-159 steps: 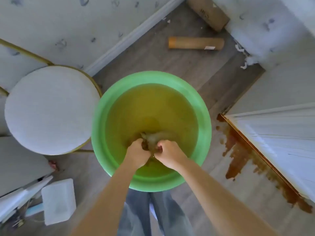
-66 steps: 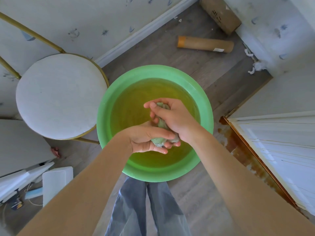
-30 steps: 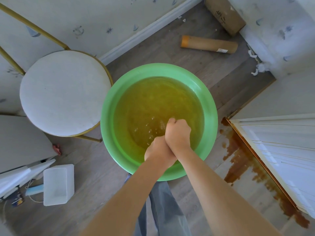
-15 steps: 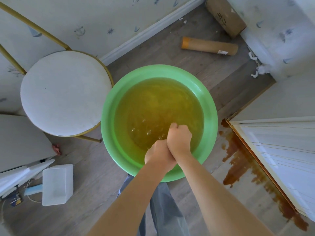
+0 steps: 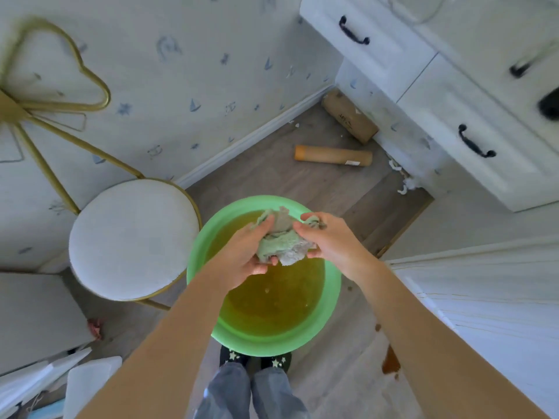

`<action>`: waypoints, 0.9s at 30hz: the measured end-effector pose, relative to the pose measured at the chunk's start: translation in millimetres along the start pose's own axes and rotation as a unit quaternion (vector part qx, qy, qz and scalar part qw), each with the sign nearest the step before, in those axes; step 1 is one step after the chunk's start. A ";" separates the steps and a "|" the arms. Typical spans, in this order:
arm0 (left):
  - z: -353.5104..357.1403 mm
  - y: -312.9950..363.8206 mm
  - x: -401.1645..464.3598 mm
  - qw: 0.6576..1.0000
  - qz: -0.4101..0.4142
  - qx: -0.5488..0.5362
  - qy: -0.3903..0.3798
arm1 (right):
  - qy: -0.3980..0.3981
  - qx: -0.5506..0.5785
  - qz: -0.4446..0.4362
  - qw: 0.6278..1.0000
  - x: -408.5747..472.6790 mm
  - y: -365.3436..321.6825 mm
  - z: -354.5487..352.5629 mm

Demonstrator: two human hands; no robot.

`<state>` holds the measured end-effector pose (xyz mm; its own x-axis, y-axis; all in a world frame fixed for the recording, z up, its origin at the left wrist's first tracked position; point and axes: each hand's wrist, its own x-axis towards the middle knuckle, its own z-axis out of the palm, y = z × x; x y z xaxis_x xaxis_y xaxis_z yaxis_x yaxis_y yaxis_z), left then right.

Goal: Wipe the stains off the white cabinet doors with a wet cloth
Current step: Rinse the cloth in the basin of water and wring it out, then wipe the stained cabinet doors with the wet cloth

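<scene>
over the green basin (image 5: 332, 300) of yellowish water, the left hand (image 5: 246, 252) and right hand (image 5: 331, 241) are both gripping the bunched wet cloth (image 5: 282, 241), likely keeping drips falling into the basin. farther off, the white cabinet doors (image 5: 453, 122) are waiting, not yet wiped.

A round white stool (image 5: 133, 238) with a gold frame stands left of a green basin (image 5: 331, 293), near the patterned wall (image 5: 181, 71). Two cardboard tubes (image 5: 332, 155) lie on the wood floor (image 5: 272, 173) towards the corner. A brown spill (image 5: 390, 362) marks the floor right of the basin. White boxes (image 5: 90, 382) sit bottom left.
</scene>
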<state>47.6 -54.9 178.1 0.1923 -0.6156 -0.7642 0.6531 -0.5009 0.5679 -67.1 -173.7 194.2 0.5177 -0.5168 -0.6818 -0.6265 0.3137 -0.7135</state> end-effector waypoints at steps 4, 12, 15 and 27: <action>18.0 57.7 -37.3 0.996 -0.010 0.073 0.055 | 0.034 -0.016 -0.093 0.995 -44.9 -59.1 -23.1; 64.0 164.6 -113.1 0.894 0.179 0.383 0.149 | 0.138 -0.059 -0.240 0.959 -144.4 -193.8 -62.0; 108.0 200.0 -156.6 0.881 0.319 0.348 -0.008 | 0.158 -0.069 -0.254 0.952 -170.3 -221.6 -71.5; 219.0 269.3 -258.7 0.758 0.518 0.374 -0.129 | 0.256 -0.096 -0.307 0.911 -315.5 -254.6 -152.2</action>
<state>13.3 -163.7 595.8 0.1054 -0.9648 0.2411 -0.3684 0.1873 0.9106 -159.7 -211.8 615.5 0.4965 -0.8673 0.0370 -0.4258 -0.2805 -0.8603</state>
